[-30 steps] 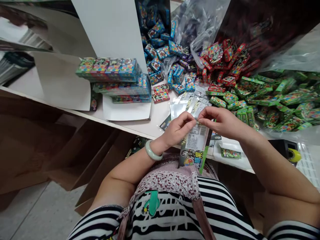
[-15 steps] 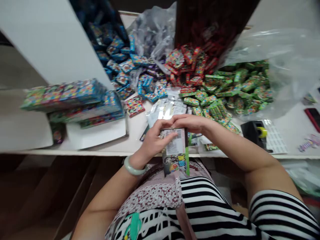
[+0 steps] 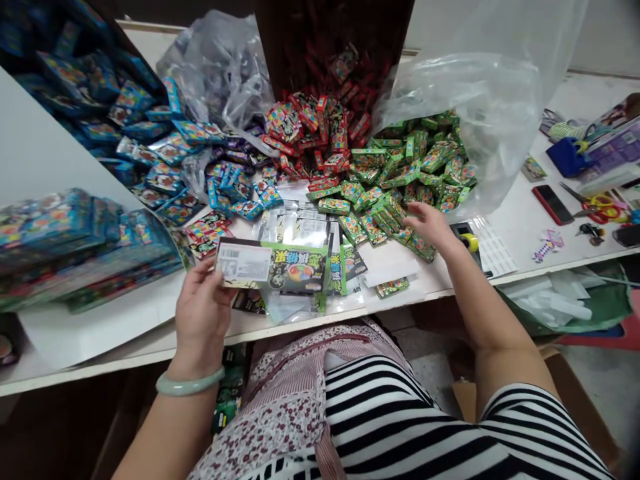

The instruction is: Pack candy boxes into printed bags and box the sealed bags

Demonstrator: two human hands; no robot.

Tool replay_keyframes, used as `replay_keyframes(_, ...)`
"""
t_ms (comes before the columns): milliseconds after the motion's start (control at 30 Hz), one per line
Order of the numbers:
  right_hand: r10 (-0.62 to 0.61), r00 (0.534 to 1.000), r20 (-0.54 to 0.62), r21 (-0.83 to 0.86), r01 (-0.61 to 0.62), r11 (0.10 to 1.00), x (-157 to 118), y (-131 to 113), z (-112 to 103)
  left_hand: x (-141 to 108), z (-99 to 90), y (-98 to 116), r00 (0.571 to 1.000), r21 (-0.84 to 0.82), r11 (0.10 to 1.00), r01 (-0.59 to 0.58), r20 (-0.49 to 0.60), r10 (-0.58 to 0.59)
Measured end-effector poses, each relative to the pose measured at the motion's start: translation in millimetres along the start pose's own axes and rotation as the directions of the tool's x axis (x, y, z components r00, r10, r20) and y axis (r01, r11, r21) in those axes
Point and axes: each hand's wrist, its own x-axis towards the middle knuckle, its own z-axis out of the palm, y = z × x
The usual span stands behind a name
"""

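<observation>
My left hand (image 3: 203,297) pinches the left end of a printed plastic packaging bag (image 3: 297,268), black and green with a white barcode label, held sideways above the table's front edge. A pale green bangle (image 3: 190,384) circles that wrist. Below and behind the bag lie more flat printed bags (image 3: 336,267). Over the right side of a heap of small green candy boxes (image 3: 385,212), my right hand (image 3: 429,223) has its fingers apart and nothing visible in them. Whether it touches a box I cannot tell.
Red boxes (image 3: 320,130) spill from a dark carton at the back. Blue boxes (image 3: 170,147) and stacked packs (image 3: 75,227) stand left. Clear plastic (image 3: 480,100) drapes right of the green heap. A tape dispenser (image 3: 470,243), phone (image 3: 553,203) and scissors (image 3: 600,208) lie right.
My hands were together on the bag near my body. My left hand has moved left with the bag, now turned sideways; my right hand has let go and moved right to the green boxes.
</observation>
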Motion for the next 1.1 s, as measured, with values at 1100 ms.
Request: replay_keyframes(1100,-0.327,0.739,0.589,0.41,0.075,0.909,-56.9,-132.8,40.0,-36.5,85.7,15.8,0.704,0.076,0.982,-0.171,0.707,0.068)
